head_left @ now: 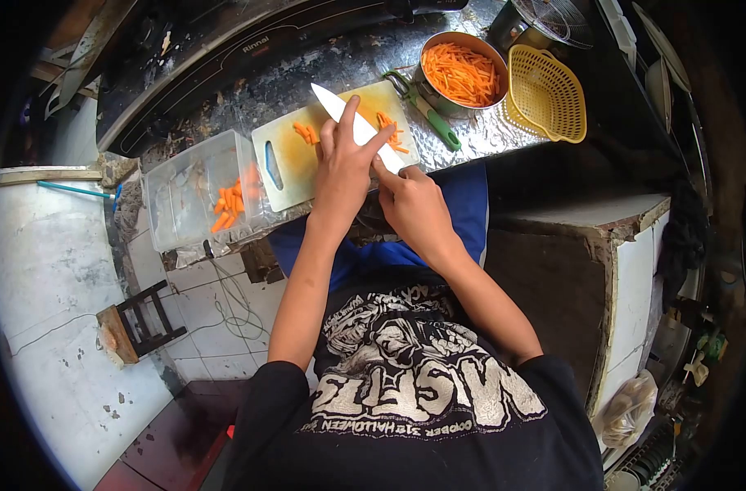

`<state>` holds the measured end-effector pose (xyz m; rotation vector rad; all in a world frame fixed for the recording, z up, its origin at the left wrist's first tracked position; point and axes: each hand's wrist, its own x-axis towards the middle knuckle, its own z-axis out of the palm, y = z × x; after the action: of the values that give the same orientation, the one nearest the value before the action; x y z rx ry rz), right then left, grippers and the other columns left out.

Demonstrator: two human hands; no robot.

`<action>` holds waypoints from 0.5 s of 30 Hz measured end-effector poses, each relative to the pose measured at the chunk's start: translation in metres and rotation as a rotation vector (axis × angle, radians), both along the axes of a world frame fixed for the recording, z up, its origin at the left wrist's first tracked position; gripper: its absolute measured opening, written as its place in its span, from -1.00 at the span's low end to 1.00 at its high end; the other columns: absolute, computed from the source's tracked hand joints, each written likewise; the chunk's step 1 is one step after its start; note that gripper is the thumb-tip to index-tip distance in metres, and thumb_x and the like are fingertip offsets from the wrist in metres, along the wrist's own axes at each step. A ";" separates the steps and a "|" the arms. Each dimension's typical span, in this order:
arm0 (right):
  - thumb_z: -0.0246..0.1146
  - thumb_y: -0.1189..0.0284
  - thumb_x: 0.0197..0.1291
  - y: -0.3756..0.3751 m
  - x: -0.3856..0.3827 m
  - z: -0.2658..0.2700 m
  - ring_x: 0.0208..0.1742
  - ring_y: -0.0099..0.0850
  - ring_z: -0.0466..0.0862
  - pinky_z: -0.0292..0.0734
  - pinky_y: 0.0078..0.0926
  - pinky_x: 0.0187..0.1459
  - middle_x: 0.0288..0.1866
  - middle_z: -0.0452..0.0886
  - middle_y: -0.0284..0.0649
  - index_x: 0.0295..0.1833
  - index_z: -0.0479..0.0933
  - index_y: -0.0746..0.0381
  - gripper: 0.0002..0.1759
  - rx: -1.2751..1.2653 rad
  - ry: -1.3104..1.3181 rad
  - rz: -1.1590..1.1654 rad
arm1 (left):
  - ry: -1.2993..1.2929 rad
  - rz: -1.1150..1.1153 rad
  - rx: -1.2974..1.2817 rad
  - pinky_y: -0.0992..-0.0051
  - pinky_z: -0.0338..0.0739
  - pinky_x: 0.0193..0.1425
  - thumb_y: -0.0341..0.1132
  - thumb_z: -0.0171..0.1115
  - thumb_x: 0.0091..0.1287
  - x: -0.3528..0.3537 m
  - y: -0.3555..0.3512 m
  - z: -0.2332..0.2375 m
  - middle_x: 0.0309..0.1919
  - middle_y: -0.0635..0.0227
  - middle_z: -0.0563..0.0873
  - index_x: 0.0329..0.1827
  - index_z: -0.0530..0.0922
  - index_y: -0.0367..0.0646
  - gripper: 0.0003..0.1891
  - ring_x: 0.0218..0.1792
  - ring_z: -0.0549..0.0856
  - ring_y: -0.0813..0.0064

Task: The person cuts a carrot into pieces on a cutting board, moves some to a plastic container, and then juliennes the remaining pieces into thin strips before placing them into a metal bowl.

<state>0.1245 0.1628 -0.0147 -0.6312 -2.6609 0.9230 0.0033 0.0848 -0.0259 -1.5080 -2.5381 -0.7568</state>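
Note:
My right hand (418, 204) is closed around the handle end of a kitchen knife (330, 100), the handle itself mostly hidden. The broad pale blade points up and left across a white cutting board (287, 184) with orange stains. Over the blade lies my left hand (344, 168), its index finger and thumb stretched apart and touching the blade. Cut carrot sticks (395, 135) lie on the board right of the blade, and a small bunch of carrot pieces (306, 132) lies left of my left fingers.
Left of the board, a clear plastic container (172, 196) holds carrot chunks (229, 204). Behind on the right stand a metal pot (459, 105) of carrot sticks and a yellow basket (545, 98). A green-handled peeler (438, 123) lies before the pot. A stove (258, 61) borders the back.

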 end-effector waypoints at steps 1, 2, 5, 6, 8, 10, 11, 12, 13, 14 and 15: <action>0.29 0.56 0.20 0.000 -0.001 0.001 -0.40 0.01 0.68 0.62 -0.05 -0.24 -0.42 0.61 0.09 0.29 0.64 0.16 -0.50 0.000 0.008 -0.023 | 0.005 0.046 0.032 0.13 0.38 0.47 -0.61 0.27 0.20 0.001 0.001 0.003 0.53 0.15 0.31 0.27 0.69 0.20 -0.41 0.38 0.36 -0.07; 0.29 0.56 0.20 0.001 0.000 -0.001 -0.40 0.01 0.68 0.62 -0.05 -0.24 -0.42 0.61 0.09 0.29 0.64 0.16 -0.50 -0.002 0.008 -0.024 | 0.009 0.092 0.061 0.15 0.33 0.51 -0.64 0.25 0.18 0.002 0.001 0.006 0.52 0.14 0.33 0.29 0.68 0.20 -0.38 0.40 0.34 -0.09; 0.20 0.52 0.29 0.002 0.000 -0.006 -0.38 0.15 0.71 0.65 0.03 -0.23 -0.36 0.63 0.20 0.41 0.49 0.26 -0.46 -0.079 0.092 0.043 | 0.042 0.222 0.208 0.16 0.31 0.52 -0.67 0.20 0.18 -0.009 -0.008 0.009 0.51 0.11 0.33 0.36 0.63 0.15 -0.33 0.41 0.35 -0.08; 0.19 0.54 0.30 0.000 0.001 -0.002 -0.37 0.16 0.70 0.63 0.01 -0.23 -0.36 0.63 0.22 0.43 0.42 0.33 -0.44 -0.189 0.155 0.004 | 0.069 0.303 0.253 0.19 0.37 0.45 -0.64 0.18 0.23 -0.014 -0.013 0.013 0.43 0.14 0.44 0.35 0.63 0.05 -0.40 0.36 0.43 -0.02; 0.14 0.60 0.31 -0.002 0.007 0.009 -0.34 0.18 0.69 0.57 -0.04 -0.22 -0.36 0.62 0.27 0.47 0.25 0.50 -0.39 -0.350 0.146 -0.009 | 0.029 0.388 0.238 0.20 0.41 0.40 -0.60 0.19 0.26 -0.031 -0.031 0.009 0.35 0.17 0.51 0.33 0.63 0.02 -0.45 0.32 0.48 0.04; 0.15 0.61 0.31 -0.004 0.015 0.015 -0.33 0.17 0.69 0.57 -0.05 -0.21 -0.36 0.62 0.26 0.47 0.27 0.49 -0.39 -0.382 0.094 0.016 | -0.011 0.471 0.255 0.24 0.51 0.27 -0.48 0.23 0.35 -0.048 -0.049 0.001 0.13 0.27 0.66 0.24 0.68 -0.05 -0.61 0.18 0.60 0.16; 0.15 0.61 0.31 -0.006 0.019 0.016 -0.33 0.16 0.70 0.58 -0.06 -0.20 -0.36 0.63 0.25 0.47 0.28 0.48 -0.39 -0.407 0.041 0.028 | -0.007 0.478 0.251 0.24 0.51 0.27 -0.48 0.23 0.35 -0.052 -0.056 -0.002 0.13 0.27 0.66 0.24 0.68 -0.05 -0.61 0.18 0.60 0.16; 0.15 0.61 0.31 -0.008 0.022 0.014 -0.32 0.16 0.70 0.58 -0.07 -0.20 -0.36 0.63 0.24 0.47 0.29 0.47 -0.39 -0.408 0.048 0.044 | -0.024 0.450 0.213 0.24 0.52 0.24 -0.47 0.27 0.33 -0.055 -0.060 -0.003 0.11 0.24 0.64 0.20 0.69 -0.08 -0.63 0.14 0.60 0.14; 0.15 0.61 0.31 -0.009 0.024 0.011 -0.32 0.16 0.70 0.58 -0.07 -0.20 -0.36 0.63 0.24 0.47 0.29 0.47 -0.39 -0.411 0.048 0.047 | -0.044 0.419 0.176 0.24 0.53 0.21 -0.46 0.31 0.31 -0.056 -0.062 -0.003 0.08 0.22 0.63 0.16 0.70 -0.12 -0.66 0.10 0.60 0.12; 0.15 0.61 0.31 -0.009 0.026 0.009 -0.31 0.16 0.70 0.58 -0.07 -0.21 -0.36 0.63 0.23 0.47 0.29 0.47 -0.39 -0.418 0.027 0.043 | -0.045 0.421 0.175 0.24 0.53 0.21 -0.46 0.31 0.31 -0.055 -0.062 -0.004 0.08 0.22 0.63 0.16 0.70 -0.12 -0.66 0.10 0.60 0.12; 0.15 0.61 0.31 -0.008 0.027 0.007 -0.31 0.16 0.70 0.58 -0.07 -0.21 -0.36 0.64 0.22 0.47 0.29 0.47 -0.39 -0.423 0.007 0.038 | -0.082 0.412 0.144 0.24 0.51 0.24 -0.42 0.35 0.30 -0.053 -0.060 -0.003 0.11 0.22 0.62 0.15 0.71 -0.11 -0.67 0.13 0.58 0.12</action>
<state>0.1519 0.1544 -0.0073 -0.6608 -2.4909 1.5143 -0.0493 0.0244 -0.0288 -0.8836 -2.6534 -0.9230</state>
